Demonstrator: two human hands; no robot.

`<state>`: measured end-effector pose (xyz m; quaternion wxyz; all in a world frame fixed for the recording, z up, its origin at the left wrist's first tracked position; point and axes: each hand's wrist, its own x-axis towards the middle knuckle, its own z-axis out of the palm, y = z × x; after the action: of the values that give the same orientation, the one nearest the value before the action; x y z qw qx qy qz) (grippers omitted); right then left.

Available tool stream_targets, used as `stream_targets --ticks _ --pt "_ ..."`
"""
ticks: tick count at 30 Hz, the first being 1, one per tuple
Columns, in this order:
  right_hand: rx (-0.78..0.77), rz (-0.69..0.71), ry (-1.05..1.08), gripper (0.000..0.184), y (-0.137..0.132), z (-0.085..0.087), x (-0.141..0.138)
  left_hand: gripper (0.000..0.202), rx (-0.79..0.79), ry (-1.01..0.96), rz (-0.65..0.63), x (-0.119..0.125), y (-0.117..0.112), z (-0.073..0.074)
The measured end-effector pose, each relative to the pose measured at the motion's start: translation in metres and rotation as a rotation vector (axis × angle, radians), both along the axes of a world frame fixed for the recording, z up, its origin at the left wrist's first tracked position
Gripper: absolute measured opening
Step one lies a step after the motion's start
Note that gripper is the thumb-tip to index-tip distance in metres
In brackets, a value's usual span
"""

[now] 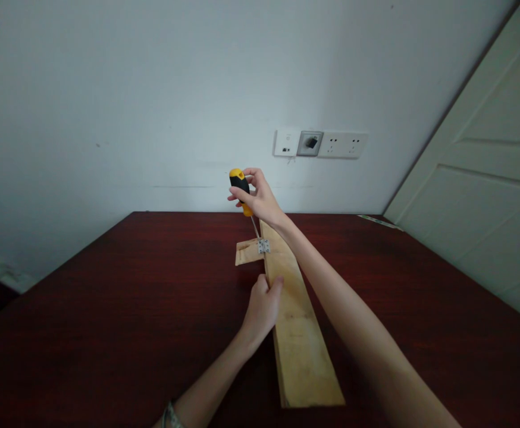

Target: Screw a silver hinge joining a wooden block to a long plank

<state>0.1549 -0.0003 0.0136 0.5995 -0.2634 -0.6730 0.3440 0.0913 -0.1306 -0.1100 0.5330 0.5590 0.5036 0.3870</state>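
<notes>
My right hand is closed round the yellow and black handle of a screwdriver. The shaft slants down, and its tip meets a small metal hinge. That hinge joins a short wooden piece on the left to a long wooden board. Gripping the board's left edge just below the hinge is my left hand, thumb on top and the other fingers partly hidden. Whether the screwdriver tip sits in a screw is too small to tell.
The board lies on a dark red wooden table. Behind it rises a white wall with a row of sockets. A white panelled door stands at the right. A thin patterned strip lies at the table's back right edge.
</notes>
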Motion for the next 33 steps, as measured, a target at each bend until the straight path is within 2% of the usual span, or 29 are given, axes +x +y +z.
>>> stream_targets --ticks 5,11,15,18,23,28,33 --pt "0.064 -0.086 -0.108 0.043 -0.001 -0.001 0.000 0.023 0.020 0.017 -0.017 0.001 -0.001 0.001" --pt "0.004 -0.014 -0.043 0.042 -0.004 0.002 0.003 0.021 0.002 0.008 -0.010 0.000 -0.001 0.002" --pt "0.074 -0.089 -0.006 0.045 0.000 0.000 0.001 0.022 -0.001 0.006 -0.002 0.000 0.001 0.001" --pt "0.122 -0.136 -0.062 0.050 -0.003 -0.001 -0.002 0.022 0.010 -0.005 0.005 -0.001 0.002 0.000" --pt "0.100 -0.088 -0.160 0.039 -0.017 0.004 -0.005 0.021 0.002 -0.001 0.022 -0.002 0.002 -0.001" --pt "0.011 0.057 -0.069 0.040 -0.018 0.006 -0.002 0.021 0.014 0.040 0.023 -0.003 0.003 0.001" --pt "0.101 -0.025 0.093 0.044 -0.010 0.007 0.003 0.019 0.039 0.038 0.028 -0.004 0.002 0.002"
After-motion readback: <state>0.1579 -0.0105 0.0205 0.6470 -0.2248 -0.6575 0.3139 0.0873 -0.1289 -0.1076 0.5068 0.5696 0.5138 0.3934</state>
